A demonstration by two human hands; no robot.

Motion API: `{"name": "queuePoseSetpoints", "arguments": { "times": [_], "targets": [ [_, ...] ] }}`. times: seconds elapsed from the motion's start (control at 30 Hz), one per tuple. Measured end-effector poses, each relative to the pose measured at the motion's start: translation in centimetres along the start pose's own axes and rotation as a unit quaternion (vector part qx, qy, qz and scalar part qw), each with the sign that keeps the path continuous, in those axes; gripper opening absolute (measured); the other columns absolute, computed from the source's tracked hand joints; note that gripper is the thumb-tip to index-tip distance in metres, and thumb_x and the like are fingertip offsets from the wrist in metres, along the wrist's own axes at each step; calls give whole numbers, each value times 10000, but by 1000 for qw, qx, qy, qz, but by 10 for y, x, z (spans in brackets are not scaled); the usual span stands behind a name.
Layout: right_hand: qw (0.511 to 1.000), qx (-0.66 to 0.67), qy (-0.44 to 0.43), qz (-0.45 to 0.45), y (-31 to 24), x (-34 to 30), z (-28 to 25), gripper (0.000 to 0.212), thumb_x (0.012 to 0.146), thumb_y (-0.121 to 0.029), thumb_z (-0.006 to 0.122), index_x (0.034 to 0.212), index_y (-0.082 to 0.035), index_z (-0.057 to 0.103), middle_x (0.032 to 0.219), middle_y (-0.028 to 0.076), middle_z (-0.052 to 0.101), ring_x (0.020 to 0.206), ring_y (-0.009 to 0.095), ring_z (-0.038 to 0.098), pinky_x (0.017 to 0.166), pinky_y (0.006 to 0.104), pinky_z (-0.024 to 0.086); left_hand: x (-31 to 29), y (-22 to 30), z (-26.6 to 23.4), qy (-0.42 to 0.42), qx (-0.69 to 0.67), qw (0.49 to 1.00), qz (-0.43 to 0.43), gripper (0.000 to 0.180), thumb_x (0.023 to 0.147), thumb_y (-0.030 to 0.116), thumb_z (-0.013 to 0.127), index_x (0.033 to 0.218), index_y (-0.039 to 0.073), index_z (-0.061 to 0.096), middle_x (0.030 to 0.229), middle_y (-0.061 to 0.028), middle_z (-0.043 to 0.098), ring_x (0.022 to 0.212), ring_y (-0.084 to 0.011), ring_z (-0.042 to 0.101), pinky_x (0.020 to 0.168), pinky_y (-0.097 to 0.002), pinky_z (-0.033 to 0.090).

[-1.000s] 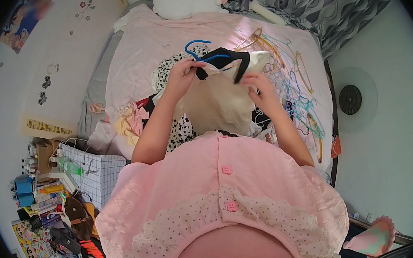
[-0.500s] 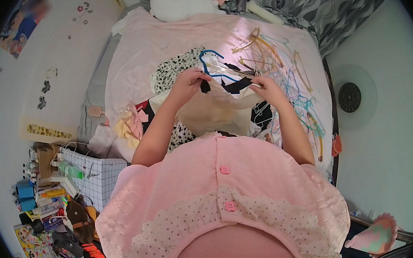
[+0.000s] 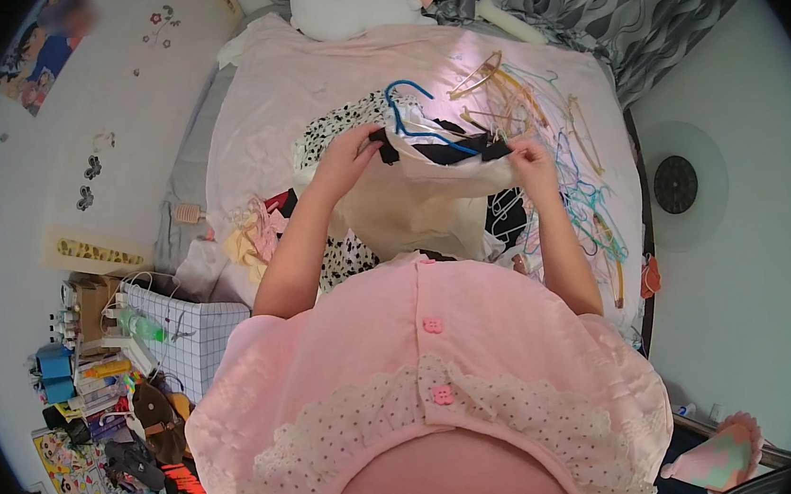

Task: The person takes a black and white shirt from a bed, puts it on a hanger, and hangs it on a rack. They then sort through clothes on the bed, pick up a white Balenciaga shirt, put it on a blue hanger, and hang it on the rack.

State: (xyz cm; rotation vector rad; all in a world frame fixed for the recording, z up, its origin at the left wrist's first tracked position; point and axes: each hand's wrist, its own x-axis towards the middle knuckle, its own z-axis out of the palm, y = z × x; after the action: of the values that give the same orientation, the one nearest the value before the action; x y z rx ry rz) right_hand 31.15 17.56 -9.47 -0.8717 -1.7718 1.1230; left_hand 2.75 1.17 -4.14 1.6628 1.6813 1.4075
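A cream garment (image 3: 410, 203) with black trim at its top edge hangs stretched between my two hands. My left hand (image 3: 352, 160) pinches its upper left corner, where a black piece sticks out. My right hand (image 3: 531, 160) grips the upper right corner, fingers closed on the cloth. Along the garment's top opening lies a blue clothes hanger (image 3: 397, 112), its hook pointing up and away from me. How far the hanger sits inside the cloth, I cannot tell. White cloth with black spots (image 3: 336, 126) lies behind and below the garment.
Several loose hangers (image 3: 576, 196) lie tangled on the right of the pink bedsheet (image 3: 257, 98). Small pink and yellow cloths (image 3: 248, 244) and a hairbrush (image 3: 189, 214) are on the left. A checked storage box (image 3: 196, 333) stands beside the bed, among assorted belongings.
The garment's top edge is pulled wider and straighter between my hands. My right hand has shifted slightly right, my left slightly left. The blue hanger has tilted and its bar slopes along the opening.
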Motion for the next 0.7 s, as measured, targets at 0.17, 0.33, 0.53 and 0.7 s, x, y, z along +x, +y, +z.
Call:
{"name": "queuePoseSetpoints", "arguments": {
  "times": [0.17,0.33,0.53,0.7],
  "targets": [
    [993,111,50,1,-23,13,-9,84,750,21,555,797,-47,544,680,-32,491,614,48,443,577,181,362,-10,-18,1,-18,162,982,-93,231,792,102,517,1007,25,548,860,-170,578,768,-311,549,680,-345,433],
    [979,-78,-117,-146,-67,-10,29,172,651,59,566,808,-12,557,743,73,504,664,181,502,617,266,410,-5,-14,5,84,130,982,-111,235,771,42,499,998,11,552,830,-159,594,741,-285,576,663,-325,443],
    [979,-29,-93,-178,-46,-6,38,254,623,77,567,854,-20,527,818,83,505,734,195,513,653,264,420,-5,-7,-5,145,-27,989,14,249,736,-35,466,963,-3,561,898,-94,616,853,-157,574,771,-245,420],
    [975,-133,124,-129,-37,-3,17,275,615,12,602,877,-25,526,872,99,518,791,221,514,725,285,415,-11,-18,-22,152,-92,984,-26,260,741,-51,451,974,-6,558,928,-67,597,894,-133,543,808,-239,400]
  ]
}}
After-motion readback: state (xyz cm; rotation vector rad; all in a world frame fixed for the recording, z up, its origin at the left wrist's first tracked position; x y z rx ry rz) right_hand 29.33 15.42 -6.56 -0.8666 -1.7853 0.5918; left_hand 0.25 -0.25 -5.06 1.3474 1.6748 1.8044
